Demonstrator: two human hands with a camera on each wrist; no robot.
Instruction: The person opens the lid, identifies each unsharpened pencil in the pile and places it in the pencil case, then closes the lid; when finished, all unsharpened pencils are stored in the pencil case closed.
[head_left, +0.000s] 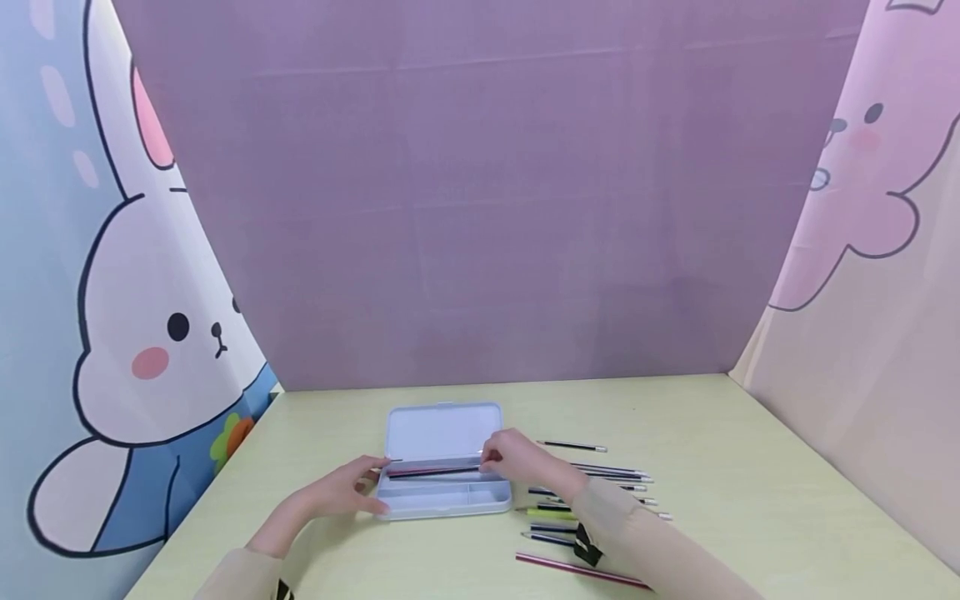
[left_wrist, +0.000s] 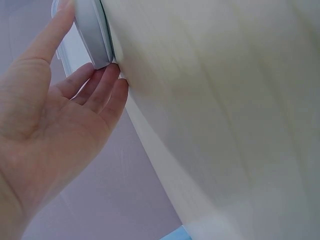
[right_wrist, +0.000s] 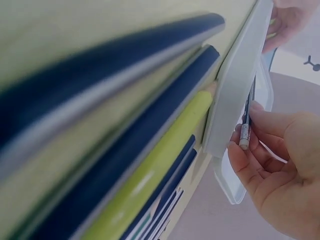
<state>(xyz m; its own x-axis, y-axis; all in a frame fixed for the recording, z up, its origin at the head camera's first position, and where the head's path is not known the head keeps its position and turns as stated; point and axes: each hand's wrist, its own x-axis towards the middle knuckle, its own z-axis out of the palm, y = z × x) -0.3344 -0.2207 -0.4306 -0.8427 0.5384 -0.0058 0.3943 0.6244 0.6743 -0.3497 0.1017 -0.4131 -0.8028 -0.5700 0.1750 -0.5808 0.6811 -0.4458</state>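
Observation:
An open pale blue pencil case (head_left: 442, 433) lies on the light green table (head_left: 750, 467). My left hand (head_left: 352, 489) rests against the case's left end, fingers (left_wrist: 102, 87) fairly straight on its corner (left_wrist: 92, 35) and thumb alongside. My right hand (head_left: 510, 458) is at the case's right end and pinches the eraser end of a dark pencil (right_wrist: 244, 134). The pencil (head_left: 435, 471) lies lengthwise along the tray. In the right wrist view the case wall (right_wrist: 235, 95) stands between the hand (right_wrist: 280, 165) and the loose pencils.
Several loose pencils (head_left: 607, 477) lie on the table right of the case, with a green pen (head_left: 551, 514) and a pink pencil (head_left: 577, 571) nearer me. Purple and cartoon-printed backdrop panels (head_left: 150, 350) close in the table at the back and both sides.

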